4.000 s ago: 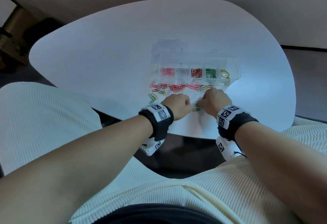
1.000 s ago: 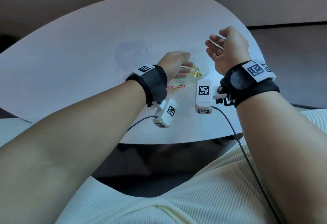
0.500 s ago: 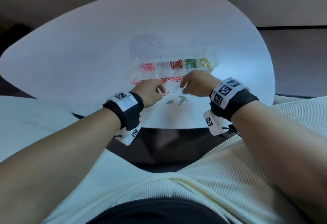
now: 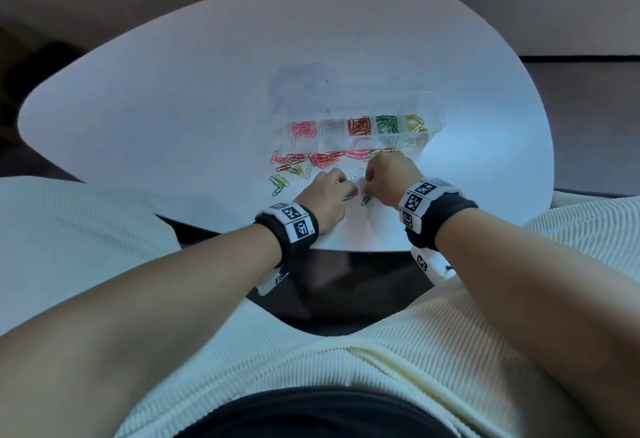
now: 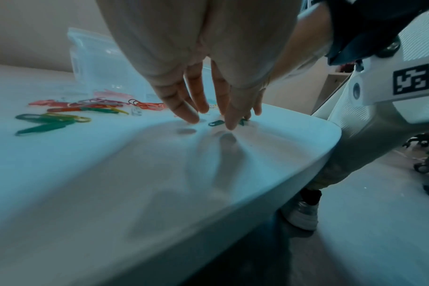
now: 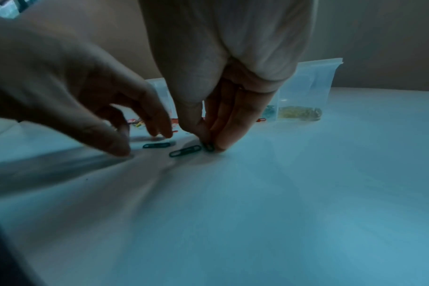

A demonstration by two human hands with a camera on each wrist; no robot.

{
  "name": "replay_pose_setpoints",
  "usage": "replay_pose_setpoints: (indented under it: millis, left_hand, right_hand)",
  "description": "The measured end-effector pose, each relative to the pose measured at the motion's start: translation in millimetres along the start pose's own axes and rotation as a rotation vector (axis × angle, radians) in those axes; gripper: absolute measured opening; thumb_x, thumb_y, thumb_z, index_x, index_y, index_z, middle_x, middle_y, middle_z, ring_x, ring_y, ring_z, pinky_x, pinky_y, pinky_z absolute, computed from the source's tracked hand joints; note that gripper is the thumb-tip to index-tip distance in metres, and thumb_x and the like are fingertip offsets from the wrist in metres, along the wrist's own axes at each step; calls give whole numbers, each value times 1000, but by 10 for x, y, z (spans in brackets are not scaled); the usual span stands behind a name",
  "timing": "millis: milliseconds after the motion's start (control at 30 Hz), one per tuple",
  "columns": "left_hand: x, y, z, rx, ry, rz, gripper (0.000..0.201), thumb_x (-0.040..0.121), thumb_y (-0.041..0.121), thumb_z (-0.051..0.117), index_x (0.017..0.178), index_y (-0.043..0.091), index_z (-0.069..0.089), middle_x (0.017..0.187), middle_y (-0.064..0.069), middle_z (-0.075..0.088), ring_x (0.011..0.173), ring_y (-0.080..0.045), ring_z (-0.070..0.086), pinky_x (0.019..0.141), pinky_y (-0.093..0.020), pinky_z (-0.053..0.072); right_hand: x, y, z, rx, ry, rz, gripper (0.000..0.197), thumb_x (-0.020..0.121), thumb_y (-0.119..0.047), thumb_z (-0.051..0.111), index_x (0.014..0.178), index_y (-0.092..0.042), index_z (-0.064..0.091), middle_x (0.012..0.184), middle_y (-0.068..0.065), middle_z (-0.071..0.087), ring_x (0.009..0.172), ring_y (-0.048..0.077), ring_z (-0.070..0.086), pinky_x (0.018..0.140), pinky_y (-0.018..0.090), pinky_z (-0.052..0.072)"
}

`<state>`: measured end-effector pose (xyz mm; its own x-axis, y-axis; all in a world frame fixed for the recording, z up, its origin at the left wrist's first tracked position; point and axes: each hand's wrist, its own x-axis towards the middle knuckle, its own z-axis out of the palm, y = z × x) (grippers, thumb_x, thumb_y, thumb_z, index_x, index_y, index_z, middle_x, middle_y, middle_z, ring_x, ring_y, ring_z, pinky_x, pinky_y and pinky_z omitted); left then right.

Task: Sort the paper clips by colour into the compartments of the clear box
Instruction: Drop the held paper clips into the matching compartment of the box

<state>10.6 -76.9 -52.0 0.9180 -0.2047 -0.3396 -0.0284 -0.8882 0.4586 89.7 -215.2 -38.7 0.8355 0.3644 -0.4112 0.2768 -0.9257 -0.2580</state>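
The clear box (image 4: 433, 105) stands mid-table, its compartments holding pink, pale, red, green and yellow clips. Loose mixed clips (image 4: 325, 158) lie in a row before it. Near the front edge lie three green clips. My right hand (image 6: 209, 145) pinches one green clip (image 6: 208, 148) against the table between thumb and fingers. A second green clip (image 6: 185, 151) lies just left of it. My left hand (image 5: 211, 122) points straight down with spread fingers, its tips touching the table around a third green clip (image 5: 216, 122), not holding it. In the head view both hands (image 4: 341, 188) (image 4: 369, 188) nearly meet.
More green and yellow clips (image 4: 282, 179) lie left of my left hand. The white table's front edge (image 4: 346, 247) is close behind my wrists. A clear lid (image 4: 298, 88) lies behind the box.
A second ago both hands were raised over the box's right end. They have come down to the green clips near the front edge, and the right hand has closed onto one.
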Motion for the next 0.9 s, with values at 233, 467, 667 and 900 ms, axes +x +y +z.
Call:
replay_pose_setpoints:
  millis: [233,467,667,900]
  left_hand:
    - [151,104,21,136,-85,37,28,90,6,49,114,9,64,109,-11,57,103,-31,54,79,-34,45]
    - [80,232,-30,212,-127,-55,29,88,1,51,115,8,55,105,-16,58,94,-35,59,68,-35,44]
    - [-23,244,-35,184,-148,-95,21,85,7,56,106,8,62,103,-15,62,93,-34,61,71,-34,49]
    - [-107,-94,-431,-362,63,-314,13,79,4,68,85,14,75,90,1,69,81,-13,62,77,-25,52]
  right_hand:
    - [70,-41,16,6,10,71,20,80,-24,65,78,-5,61,81,14,57,70,25,56,52,23,40]
    - [117,-36,58,-17,-1,25,21,83,-19,67,100,-6,67,106,17,65,93,28,65,78,31,54]
    - [63,-8,-9,252,-8,69,17,77,-11,63,81,3,72,83,18,72,77,28,68,73,35,57]
    - [23,128,-232,1143,-236,249,10,87,5,56,78,2,60,73,14,57,62,24,59,56,26,57]
